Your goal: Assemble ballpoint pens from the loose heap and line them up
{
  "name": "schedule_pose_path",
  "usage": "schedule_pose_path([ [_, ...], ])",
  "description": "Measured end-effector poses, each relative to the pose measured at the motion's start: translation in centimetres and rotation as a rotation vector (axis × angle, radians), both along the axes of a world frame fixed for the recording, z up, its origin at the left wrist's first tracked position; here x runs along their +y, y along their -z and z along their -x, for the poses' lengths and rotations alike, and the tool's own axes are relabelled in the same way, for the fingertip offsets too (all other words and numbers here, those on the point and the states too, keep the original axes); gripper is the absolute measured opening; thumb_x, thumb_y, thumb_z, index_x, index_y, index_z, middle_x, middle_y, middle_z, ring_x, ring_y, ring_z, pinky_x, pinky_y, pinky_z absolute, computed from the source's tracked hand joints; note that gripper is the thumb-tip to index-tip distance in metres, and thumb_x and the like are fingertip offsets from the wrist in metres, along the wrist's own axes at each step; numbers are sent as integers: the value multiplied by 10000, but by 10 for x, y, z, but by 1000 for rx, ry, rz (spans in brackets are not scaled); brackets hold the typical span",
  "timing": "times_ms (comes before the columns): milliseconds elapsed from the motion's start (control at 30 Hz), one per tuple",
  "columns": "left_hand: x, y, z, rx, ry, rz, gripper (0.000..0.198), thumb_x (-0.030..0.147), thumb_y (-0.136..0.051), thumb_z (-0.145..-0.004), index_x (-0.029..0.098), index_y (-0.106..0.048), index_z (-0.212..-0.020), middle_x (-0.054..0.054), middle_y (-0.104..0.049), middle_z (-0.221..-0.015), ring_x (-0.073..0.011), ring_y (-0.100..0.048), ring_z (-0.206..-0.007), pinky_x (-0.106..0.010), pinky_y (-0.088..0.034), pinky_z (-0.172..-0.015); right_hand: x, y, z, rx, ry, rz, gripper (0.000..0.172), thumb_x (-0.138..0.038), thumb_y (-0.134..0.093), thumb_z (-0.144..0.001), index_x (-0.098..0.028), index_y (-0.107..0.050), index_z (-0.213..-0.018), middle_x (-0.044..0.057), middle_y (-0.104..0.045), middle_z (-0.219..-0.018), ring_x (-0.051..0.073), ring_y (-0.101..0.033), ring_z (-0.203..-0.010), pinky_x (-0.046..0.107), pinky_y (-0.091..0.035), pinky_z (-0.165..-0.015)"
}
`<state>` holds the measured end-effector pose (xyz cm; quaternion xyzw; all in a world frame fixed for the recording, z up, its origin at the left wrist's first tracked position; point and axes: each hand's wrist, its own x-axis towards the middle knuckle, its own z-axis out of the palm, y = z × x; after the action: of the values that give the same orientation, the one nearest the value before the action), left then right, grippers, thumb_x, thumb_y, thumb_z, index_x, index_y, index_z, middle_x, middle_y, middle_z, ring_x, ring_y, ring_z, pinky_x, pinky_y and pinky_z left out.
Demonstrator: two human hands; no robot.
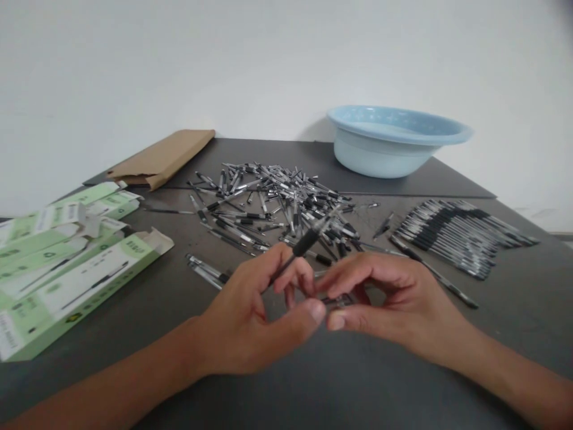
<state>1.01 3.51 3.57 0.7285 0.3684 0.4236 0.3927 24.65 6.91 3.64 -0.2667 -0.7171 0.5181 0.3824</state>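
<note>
My left hand [255,310] is closed around a black-gripped pen [308,239] that sticks up and away from my fingers toward the pile. My right hand [394,298] meets it thumb to thumb, its fingers pinched on a small dark part [338,300] at the pen's near end. Both hands hover just above the dark table [313,388]. Beyond them lies a loose heap of pens [277,200]. Two clear pens [206,270] lie just left of my left hand.
A neat row of pens [456,230] lies at the right. A light blue basin [394,140] stands at the back. Green and white pen boxes [67,257] are stacked at the left, with a flat brown carton [165,156] behind them.
</note>
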Motion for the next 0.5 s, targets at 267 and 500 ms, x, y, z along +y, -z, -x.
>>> schedule_pose_path([
  [267,-1,-8,-6,-89,128,438,316,292,-765,-909,216,-513,-734,24,-729,-755,-125,-636,-665,-248,-431,-596,12,4,-15,-138,-13,-227,190,-315,-1000,-748,-302,-823,-816,-2,-674,-806,148,-637,-714,262,-546,-585],
  [500,-2,2,-9,-402,310,765,569,189,-927,-804,212,-367,-705,-8,-786,-951,-166,-780,-939,-219,-505,-742,21,10,-20,-133,-221,-143,317,-328,-1003,-752,-377,-859,-1029,-37,-679,-814,96,-622,-666,201,-490,-567],
])
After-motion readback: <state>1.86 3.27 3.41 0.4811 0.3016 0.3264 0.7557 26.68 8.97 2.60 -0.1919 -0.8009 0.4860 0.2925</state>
